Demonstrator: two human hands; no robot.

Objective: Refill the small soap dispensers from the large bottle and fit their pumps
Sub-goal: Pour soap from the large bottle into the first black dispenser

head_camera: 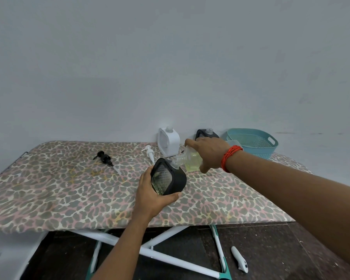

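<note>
The left hand (150,196) grips the black dispenser (168,177) near the middle of the table (49,188). Its fingers curl round the left side and its thumb lies along the base. The dispenser leans to the right and its open neck points up and to the right. Its patterned clear face shows a little pale liquid low down.

The right hand (208,152) clamps the bottle (191,161) from above, with the fingers over the far side and the thumb below. The bottle is tipped to the left and its mouth meets the dispenser's neck. Yellow-green soap sits in its body. An orange band (230,157) wraps the right wrist.

The white pump (149,152) lies just beyond the held dispenser, and its tube runs behind the dispenser's top corner. Well to the left lies the black pump (104,158), with its tube pointing to the near right.

At the far edge, against the wall, the white dispenser (168,141) stands with no pump. To its right is a second black dispenser (207,133), half hidden by the right hand. A teal basket (253,142) sits at the far right corner, with a clear tub (233,143) beside it, mostly covered by the wrist.

On the floor to the near right lies a small white object (239,261).
</note>
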